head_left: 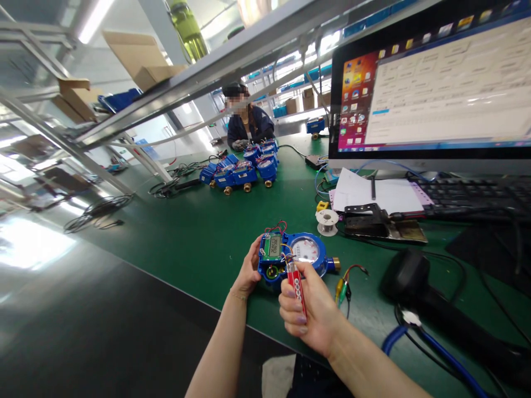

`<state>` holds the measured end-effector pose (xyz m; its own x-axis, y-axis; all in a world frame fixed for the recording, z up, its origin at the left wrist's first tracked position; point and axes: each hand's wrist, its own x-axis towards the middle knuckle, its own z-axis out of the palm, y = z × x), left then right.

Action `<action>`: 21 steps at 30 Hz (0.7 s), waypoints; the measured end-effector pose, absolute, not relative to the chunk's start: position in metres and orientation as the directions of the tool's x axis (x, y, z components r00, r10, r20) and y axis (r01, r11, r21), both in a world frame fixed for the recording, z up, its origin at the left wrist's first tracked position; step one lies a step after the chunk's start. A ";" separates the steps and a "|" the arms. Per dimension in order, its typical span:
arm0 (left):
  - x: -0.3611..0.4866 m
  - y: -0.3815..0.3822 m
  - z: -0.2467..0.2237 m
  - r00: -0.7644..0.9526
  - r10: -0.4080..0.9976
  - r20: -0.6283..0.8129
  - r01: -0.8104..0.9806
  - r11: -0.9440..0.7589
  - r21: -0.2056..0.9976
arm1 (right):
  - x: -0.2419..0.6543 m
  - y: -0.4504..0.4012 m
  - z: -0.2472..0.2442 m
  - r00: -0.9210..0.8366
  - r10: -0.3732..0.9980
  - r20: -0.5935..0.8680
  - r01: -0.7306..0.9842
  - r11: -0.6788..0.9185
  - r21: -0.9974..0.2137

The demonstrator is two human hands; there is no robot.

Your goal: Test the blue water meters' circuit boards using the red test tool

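Observation:
A blue water meter [307,250] lies on the green table, its brass fitting pointing right. Its electronics box is uncovered, showing a small display with digits, a green circuit board [266,247] and thin loose wires. My left hand [250,268] grips the left side of this box, fingers partly hidden behind it. In my closed right hand [309,309] is a red lighter [296,287], its metal top against or just over the wires between box and dial; whether it touches them I cannot tell. Clip leads [342,289] in yellow, green and black lie right of the meter.
Several blue meters [243,172] stand grouped further back, with a person [250,124] behind them. A solder spool [327,222], papers [363,190], a keyboard [464,190] and a monitor [431,94] are to the right. A black barcode scanner [409,279] lies near my right arm. Overhead runs a shelf edge [199,74].

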<state>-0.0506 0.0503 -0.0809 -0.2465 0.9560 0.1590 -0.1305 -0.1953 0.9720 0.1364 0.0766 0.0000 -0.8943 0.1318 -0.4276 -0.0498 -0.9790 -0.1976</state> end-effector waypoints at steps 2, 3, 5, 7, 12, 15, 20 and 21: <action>-0.051 0.050 -0.082 -0.247 0.955 0.165 -0.131 -0.201 0.971 | 0.136 0.077 0.000 -0.897 0.114 -0.426 -0.029 -0.979 -0.200; -0.051 0.050 -0.083 -0.246 0.954 0.170 -0.129 -0.206 0.970 | 0.136 0.077 0.000 -0.897 0.114 -0.427 -0.028 -0.979 -0.203; -0.052 0.050 -0.084 -0.244 0.953 0.181 -0.124 -0.216 0.968 | 0.135 0.078 -0.001 -0.894 0.126 -0.430 -0.038 -0.977 -0.208; -0.053 0.050 -0.085 -0.242 0.952 0.187 -0.120 -0.221 0.968 | 0.135 0.078 -0.002 -0.892 0.131 -0.433 -0.043 -0.977 -0.207; -0.056 0.050 -0.089 -0.249 0.952 0.179 -0.136 -0.218 0.966 | 0.134 0.078 -0.002 -0.892 0.131 -0.433 -0.044 -0.978 -0.205; -0.055 0.050 -0.087 -0.242 0.954 0.176 -0.147 -0.216 0.965 | 0.133 0.079 -0.001 -0.889 0.134 -0.439 -0.044 -0.977 -0.209; -0.052 0.052 -0.083 -0.238 0.956 0.170 -0.142 -0.208 0.968 | 0.135 0.074 0.002 -0.888 0.112 -0.445 -0.009 -0.974 -0.228; -0.052 0.052 -0.081 -0.251 0.951 0.180 -0.132 -0.218 0.967 | 0.138 0.072 0.003 -0.888 0.112 -0.446 0.003 -0.969 -0.248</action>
